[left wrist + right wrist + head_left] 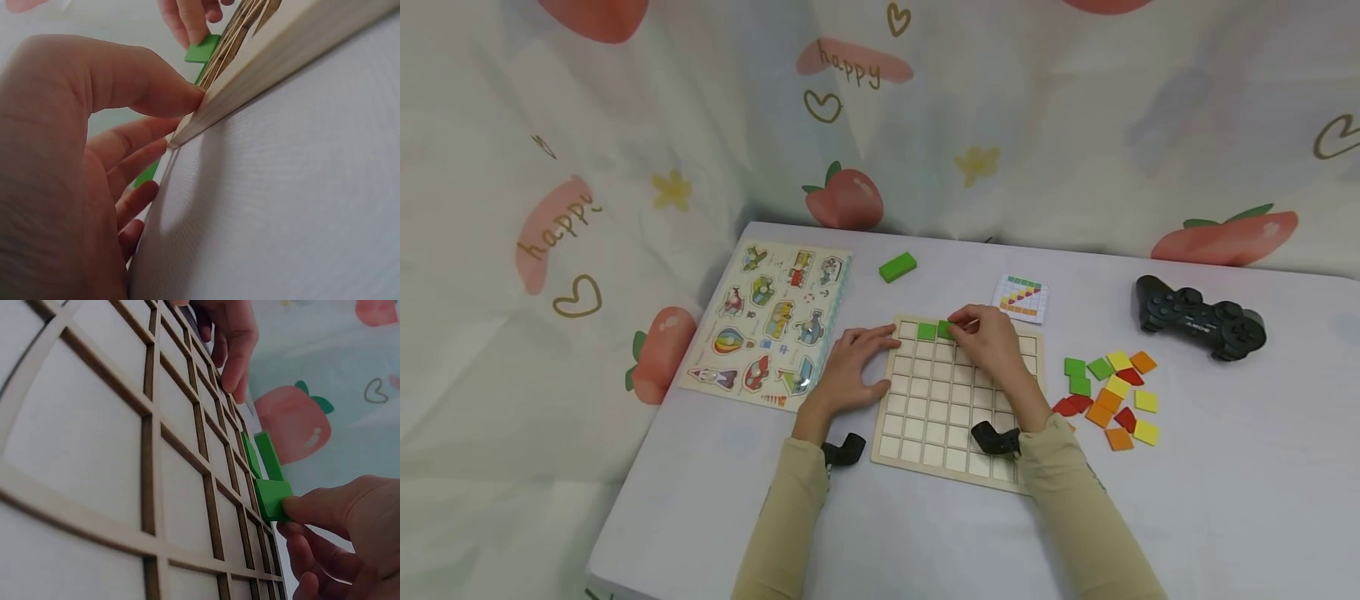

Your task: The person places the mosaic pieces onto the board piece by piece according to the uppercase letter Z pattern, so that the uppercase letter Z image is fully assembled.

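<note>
A wooden grid board (936, 433) lies on the table. One green square tile (927, 332) sits in a top-row cell, second from the left. Right beside it, my right hand (996, 346) pinches another green tile (945, 330) between thumb and fingers; in the right wrist view that tile (272, 499) is tilted at the grid's edge, under the thumb of the right hand (340, 540). My left hand (847, 375) rests at the board's left edge, thumb and fingers extended and touching it; the left wrist view shows the left hand's thumb (150, 84) against the wooden side.
Green, yellow, orange and red pieces (1114, 398) lie scattered right of the board. A pattern card (1021, 298) is behind it, a black game controller (1199, 318) at the back right. A green block (898, 267) and a picture puzzle board (767, 321) are at the back and left.
</note>
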`<move>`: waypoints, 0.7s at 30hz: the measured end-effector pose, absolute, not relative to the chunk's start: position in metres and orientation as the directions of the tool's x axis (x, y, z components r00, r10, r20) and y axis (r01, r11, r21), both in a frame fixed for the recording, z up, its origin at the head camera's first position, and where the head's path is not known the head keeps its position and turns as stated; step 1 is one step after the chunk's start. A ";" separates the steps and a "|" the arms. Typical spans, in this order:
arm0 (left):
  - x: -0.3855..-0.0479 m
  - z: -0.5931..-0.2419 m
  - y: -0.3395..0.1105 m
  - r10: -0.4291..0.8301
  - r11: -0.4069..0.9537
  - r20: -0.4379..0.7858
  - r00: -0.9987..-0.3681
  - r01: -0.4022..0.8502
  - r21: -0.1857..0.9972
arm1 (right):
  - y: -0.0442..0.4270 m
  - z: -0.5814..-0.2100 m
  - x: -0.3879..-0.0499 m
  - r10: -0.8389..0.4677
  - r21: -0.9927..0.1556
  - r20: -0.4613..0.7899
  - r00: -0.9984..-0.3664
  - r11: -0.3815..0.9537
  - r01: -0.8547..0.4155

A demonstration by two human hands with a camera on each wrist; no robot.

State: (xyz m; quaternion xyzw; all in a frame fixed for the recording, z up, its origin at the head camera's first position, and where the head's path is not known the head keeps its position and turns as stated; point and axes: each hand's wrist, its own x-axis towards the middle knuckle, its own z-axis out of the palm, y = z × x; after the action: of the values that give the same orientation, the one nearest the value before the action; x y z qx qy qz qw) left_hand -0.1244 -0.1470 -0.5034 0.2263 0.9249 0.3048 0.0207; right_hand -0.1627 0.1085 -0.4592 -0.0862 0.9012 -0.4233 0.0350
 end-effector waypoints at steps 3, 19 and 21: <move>-0.124 -0.502 -0.147 0.432 0.710 0.100 -0.896 0.407 0.575 | 0.107 -0.460 -0.162 -0.184 -0.748 0.006 -0.983 0.652 -0.126; -0.126 -0.502 -0.148 0.428 0.702 0.130 -0.895 0.419 0.575 | 0.135 -0.450 -0.155 -0.163 -0.747 0.034 -0.986 0.651 -0.133; -0.124 -0.503 -0.148 0.433 0.697 0.121 -0.893 0.417 0.584 | 0.155 -0.445 -0.150 -0.137 -0.722 0.014 -0.990 0.684 -0.105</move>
State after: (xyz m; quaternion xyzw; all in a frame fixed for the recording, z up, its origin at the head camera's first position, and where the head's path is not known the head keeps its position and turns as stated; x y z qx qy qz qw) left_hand -0.1243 -0.1480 -0.5032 0.2305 0.9211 0.3136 0.0127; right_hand -0.1496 0.1554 -0.4448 -0.0659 0.9174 -0.3920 0.0208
